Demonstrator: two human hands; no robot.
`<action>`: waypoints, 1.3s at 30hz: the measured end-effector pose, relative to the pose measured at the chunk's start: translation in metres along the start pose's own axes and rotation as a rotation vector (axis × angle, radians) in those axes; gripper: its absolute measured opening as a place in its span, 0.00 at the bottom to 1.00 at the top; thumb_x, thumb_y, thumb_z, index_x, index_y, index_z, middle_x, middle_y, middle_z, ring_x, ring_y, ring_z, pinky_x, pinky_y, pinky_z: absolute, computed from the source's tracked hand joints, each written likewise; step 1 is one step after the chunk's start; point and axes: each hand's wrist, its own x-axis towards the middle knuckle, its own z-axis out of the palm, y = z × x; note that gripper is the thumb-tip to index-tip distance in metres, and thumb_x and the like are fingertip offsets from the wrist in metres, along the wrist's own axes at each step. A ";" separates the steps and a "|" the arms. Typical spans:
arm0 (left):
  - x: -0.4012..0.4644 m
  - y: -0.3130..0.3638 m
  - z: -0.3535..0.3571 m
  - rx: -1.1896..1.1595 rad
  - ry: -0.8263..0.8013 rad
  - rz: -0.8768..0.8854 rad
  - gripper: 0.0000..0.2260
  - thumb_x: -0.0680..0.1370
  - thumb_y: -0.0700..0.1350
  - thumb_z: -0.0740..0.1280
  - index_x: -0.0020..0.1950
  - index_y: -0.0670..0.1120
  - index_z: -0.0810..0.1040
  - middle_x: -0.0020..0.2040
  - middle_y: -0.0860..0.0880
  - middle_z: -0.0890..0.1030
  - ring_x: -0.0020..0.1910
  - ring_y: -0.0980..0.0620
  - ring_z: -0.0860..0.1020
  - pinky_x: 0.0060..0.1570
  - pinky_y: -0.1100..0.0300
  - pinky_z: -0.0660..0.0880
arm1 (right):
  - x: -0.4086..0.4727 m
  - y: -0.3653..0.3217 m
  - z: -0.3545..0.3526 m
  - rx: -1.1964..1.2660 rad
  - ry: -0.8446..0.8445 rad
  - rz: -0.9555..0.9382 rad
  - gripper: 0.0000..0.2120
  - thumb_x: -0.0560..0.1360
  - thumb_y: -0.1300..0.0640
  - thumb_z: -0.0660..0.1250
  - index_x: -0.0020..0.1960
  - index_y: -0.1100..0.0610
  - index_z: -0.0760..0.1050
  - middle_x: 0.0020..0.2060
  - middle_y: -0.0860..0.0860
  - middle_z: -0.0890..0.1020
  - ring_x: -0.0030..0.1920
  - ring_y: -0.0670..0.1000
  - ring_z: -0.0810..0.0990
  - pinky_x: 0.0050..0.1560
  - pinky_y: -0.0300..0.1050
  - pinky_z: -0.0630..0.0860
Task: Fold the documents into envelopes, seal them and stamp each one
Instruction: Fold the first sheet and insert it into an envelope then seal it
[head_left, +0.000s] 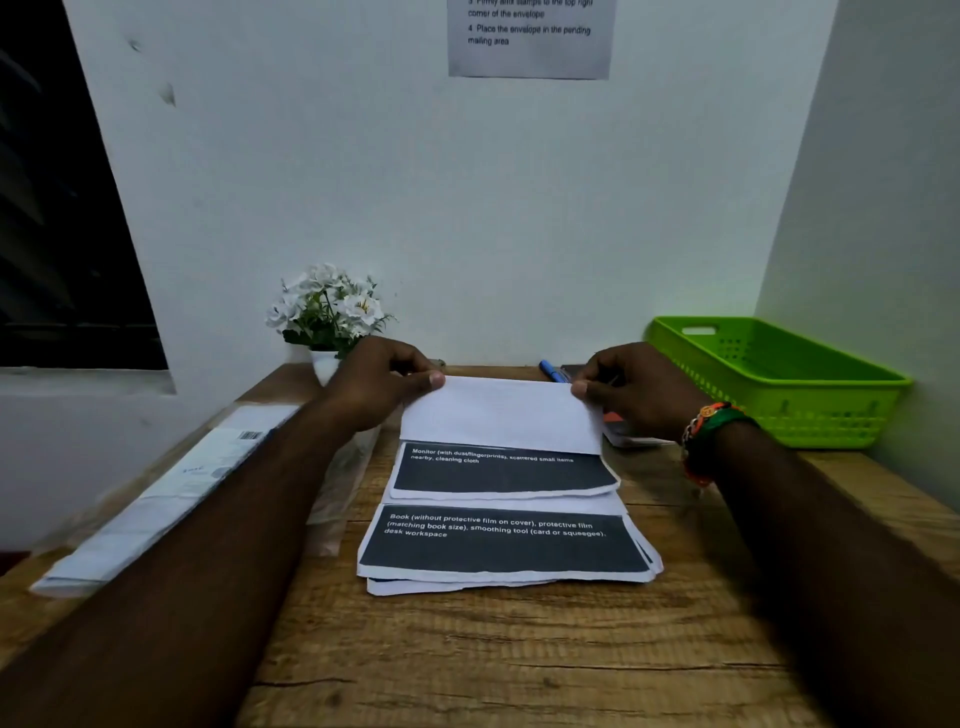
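The bare wooden table (519, 665) fills the near foreground, with both forearms reaching over it toward a stack of documents (504, 545) lying mid-table, printed side up, dark bands showing. The top sheet (501, 415) is being folded: its far part is turned over so the blank back shows, and each upper corner is pinched, the left hand (382, 382) at the left corner, thumb on top, the right hand (631, 387) at the right corner. Fingers of both hands are curled on the paper; the undersides are hidden. The step is judged to be an early fold, nothing yet in an envelope. For a good fold, the two pinched corners should be brought down level, side edges lined up with the sheet's own edges, then the crease pressed flat from the middle outward. Only the top sheet should be caught; the sheets below look loose and fanned. A wrapped pack (171, 493), possibly envelopes, lies along the left table edge. A blue pen (551, 371) sits just behind the sheet, a green basket (779, 384) at right, a flower pot (327, 312) at back left.
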 end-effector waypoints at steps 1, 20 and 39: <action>0.000 -0.001 -0.001 -0.003 0.007 0.003 0.03 0.75 0.43 0.76 0.43 0.46 0.87 0.34 0.54 0.83 0.29 0.66 0.75 0.32 0.67 0.69 | 0.000 0.002 -0.002 0.001 0.010 0.013 0.11 0.74 0.57 0.74 0.34 0.49 0.79 0.31 0.47 0.82 0.33 0.45 0.80 0.39 0.40 0.75; -0.009 0.009 0.000 0.134 -0.272 0.055 0.20 0.69 0.61 0.77 0.40 0.44 0.86 0.34 0.48 0.84 0.34 0.54 0.77 0.40 0.57 0.74 | -0.013 -0.019 -0.028 -0.145 -0.178 -0.086 0.06 0.68 0.58 0.79 0.35 0.49 0.85 0.31 0.43 0.85 0.33 0.39 0.81 0.36 0.32 0.74; -0.012 0.004 0.021 0.343 -0.377 0.095 0.07 0.70 0.49 0.81 0.47 0.53 0.89 0.46 0.58 0.87 0.42 0.59 0.83 0.46 0.60 0.80 | -0.025 -0.054 0.041 -0.329 -0.434 -0.250 0.24 0.78 0.42 0.66 0.70 0.51 0.74 0.69 0.47 0.77 0.69 0.48 0.73 0.71 0.40 0.65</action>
